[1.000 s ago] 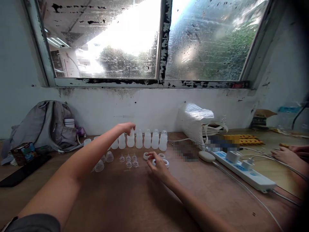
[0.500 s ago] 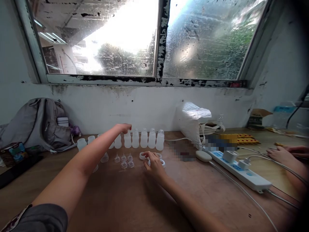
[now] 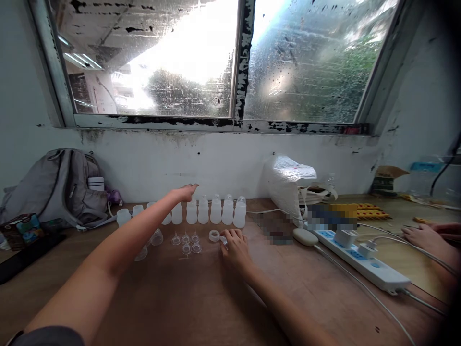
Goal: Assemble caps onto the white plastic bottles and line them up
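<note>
Near the wall, a row of milky feeding bottles [image 3: 215,211] stands upright, several with clear domed tops. My left hand [image 3: 186,193] reaches over the row, just above one bottle, fingers stretched to the right with nothing visible in them. My right hand [image 3: 236,250] is low over the table, its fingers curled round a white screw ring [image 3: 224,240], which is mostly covered. Just left of it lies another white ring [image 3: 214,235]. Several clear bottle teats [image 3: 186,240] sit grouped between my arms. Clear caps [image 3: 157,237] lie beside my left forearm, which hides part of the row.
A grey backpack [image 3: 61,187] leans on the wall at left, near a dark flat object [image 3: 29,257]. To the right are a white bag [image 3: 283,182], a white power strip [image 3: 363,262] with cables, and a round white device [image 3: 305,237]. Another person's hand [image 3: 419,238] rests at far right.
My right hand has lowered and closed over the rings at its side, covering those seen before. My left hand's bent fingers have straightened and lifted slightly off the bottle. The view has shifted slightly.
</note>
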Tool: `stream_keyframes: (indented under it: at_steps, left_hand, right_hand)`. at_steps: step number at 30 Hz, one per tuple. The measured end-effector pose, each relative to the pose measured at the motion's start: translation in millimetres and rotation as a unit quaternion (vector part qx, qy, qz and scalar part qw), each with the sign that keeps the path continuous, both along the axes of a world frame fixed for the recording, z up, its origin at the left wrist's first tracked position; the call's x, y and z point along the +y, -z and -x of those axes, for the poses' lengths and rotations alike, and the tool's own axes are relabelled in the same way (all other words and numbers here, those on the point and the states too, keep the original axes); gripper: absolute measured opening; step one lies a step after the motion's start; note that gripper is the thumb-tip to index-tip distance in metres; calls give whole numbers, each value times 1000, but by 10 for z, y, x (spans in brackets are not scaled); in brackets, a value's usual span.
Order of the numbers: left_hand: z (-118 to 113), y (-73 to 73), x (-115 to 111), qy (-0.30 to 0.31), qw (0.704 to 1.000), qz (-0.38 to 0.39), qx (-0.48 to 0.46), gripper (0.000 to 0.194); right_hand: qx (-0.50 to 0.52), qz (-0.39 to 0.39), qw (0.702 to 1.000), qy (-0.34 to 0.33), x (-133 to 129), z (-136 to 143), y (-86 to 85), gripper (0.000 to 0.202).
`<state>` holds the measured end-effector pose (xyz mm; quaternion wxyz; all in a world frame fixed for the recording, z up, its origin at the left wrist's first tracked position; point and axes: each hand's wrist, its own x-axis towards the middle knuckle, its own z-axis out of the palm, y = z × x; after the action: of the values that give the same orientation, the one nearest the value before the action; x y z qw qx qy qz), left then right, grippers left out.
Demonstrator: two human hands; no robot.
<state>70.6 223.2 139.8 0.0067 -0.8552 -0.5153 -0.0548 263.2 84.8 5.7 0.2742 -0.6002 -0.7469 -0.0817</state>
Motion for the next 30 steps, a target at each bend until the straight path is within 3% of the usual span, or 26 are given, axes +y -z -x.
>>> stream_keyframes:
  at_steps: [2,4,7,9,12,15,22,26,30]
  left_hand:
    - [6,59,-239,18,998,-45,-29,53]
    - [24,228,-556,43,994,-82,-60,44]
    - [102,652,-1077,114,974,-143,-133,29]
    - [186,963,-1364,112,975,-144,-130,26]
    - [316,1331,-1606,60,980,-145,-126,34]
    - [401,1533,-1644,35,984,-114,-135,38]
    - [434,1623,-1594,57,986,-87,-131,37]
    - [424,1514,-1718,105,972,-139,-160,34]
    - [403,1356,-1878,214,957,-114,-157,33]
  right_hand:
    - [-26,24,999,35,-2,-33,-27,20]
    - [-50,52,995,64,-12,-64,-60,21]
    - [-77,88,989,86,-41,-88,-114,22]
    - [-90,104,986,92,-67,-89,-146,24]
    - [-104,122,983,87,-108,-73,-171,27]
    - [-118,115,984,67,-142,-36,-147,24]
    - [-121,81,989,31,-194,91,7,19]
    - [-61,84,994,-19,-214,156,21,16]
    - [88,-22,989,-113,-231,208,-45,18]
